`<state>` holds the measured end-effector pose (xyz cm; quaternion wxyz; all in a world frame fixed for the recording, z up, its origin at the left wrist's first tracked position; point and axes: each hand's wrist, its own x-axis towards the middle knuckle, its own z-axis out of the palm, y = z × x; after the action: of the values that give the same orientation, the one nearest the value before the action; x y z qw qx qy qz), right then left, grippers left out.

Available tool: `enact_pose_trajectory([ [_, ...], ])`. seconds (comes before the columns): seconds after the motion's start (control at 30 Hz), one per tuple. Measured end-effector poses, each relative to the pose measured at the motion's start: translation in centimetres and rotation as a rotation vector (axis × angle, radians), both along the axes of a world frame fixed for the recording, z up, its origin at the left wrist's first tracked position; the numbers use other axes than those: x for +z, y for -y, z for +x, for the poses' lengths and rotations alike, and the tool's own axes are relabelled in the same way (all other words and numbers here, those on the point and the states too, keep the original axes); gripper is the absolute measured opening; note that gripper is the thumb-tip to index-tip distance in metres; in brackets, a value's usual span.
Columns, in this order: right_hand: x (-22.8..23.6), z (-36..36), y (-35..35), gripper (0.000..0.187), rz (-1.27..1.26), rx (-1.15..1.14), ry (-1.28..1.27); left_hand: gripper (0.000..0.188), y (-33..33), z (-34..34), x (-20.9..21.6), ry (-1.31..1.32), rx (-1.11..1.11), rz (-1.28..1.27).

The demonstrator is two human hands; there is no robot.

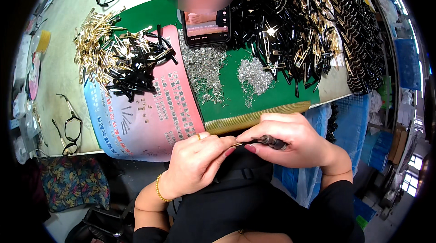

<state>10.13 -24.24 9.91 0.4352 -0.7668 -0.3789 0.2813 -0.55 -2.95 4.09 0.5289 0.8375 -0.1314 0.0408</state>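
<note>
Your left hand (197, 157) pinches a gold piece (237, 145), right hand (299, 142) a dark tool (274, 141), likely for control, silver bits (255, 76) handy at twelve o'clock.

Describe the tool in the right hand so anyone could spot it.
Find the green mat, then the gold strip along its near edge. Just nearer the wearer, the right hand holds the tool, its slim end toward the left hand. Unlike the tiny gold-coloured piece between the hands, it has a thick, dark, rounded handle.
</note>
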Motion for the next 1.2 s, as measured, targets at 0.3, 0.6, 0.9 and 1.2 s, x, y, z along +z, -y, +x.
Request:
enact_pose_trajectory([
  [0.3, 0.7, 0.5, 0.3, 0.02, -0.068, 0.098, 0.107, 0.021, -0.7, 0.0, 0.0, 0.078, 0.016, 0.09],
  [0.6, 0.0, -0.3, 0.9, 0.021, -0.072, 0.232, 0.212, 0.029, -0.5, -0.2, 0.0, 0.272, -0.156, 0.34],
  [0.9, -1.7, -0.3, 2.6, 0.03, -0.261, 0.199, 0.103, 0.033, 0.4, -0.8, -1.1, 0.098, -0.251, 0.396],
  [1.2, -2.4, 1.0, 3.0, 0.038, -0.541, 0.051, 0.538, 0.013, 0.9, -1.7, -0.7, -0.271, 0.245, -0.034],
])
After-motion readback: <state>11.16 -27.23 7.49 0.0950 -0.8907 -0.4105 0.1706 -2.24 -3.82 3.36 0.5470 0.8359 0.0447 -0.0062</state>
